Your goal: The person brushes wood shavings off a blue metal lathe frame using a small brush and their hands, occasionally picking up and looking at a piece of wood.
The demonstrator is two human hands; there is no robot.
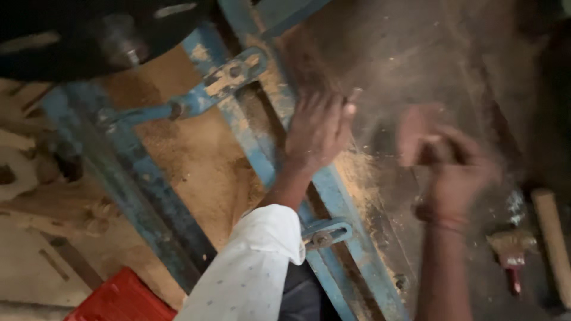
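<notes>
My left hand lies flat, fingers together, on the edge of a blue metal machine frame dusted with sawdust. My right hand is blurred over the grey worktable; its fingers are curled, and whether it holds anything cannot be made out. A white dotted sleeve covers my left forearm.
Heaps of sawdust fill the space under the frame. A paintbrush with a red handle and a wooden handle lie at the table's right. A red object sits bottom left. A dark wheel is top left.
</notes>
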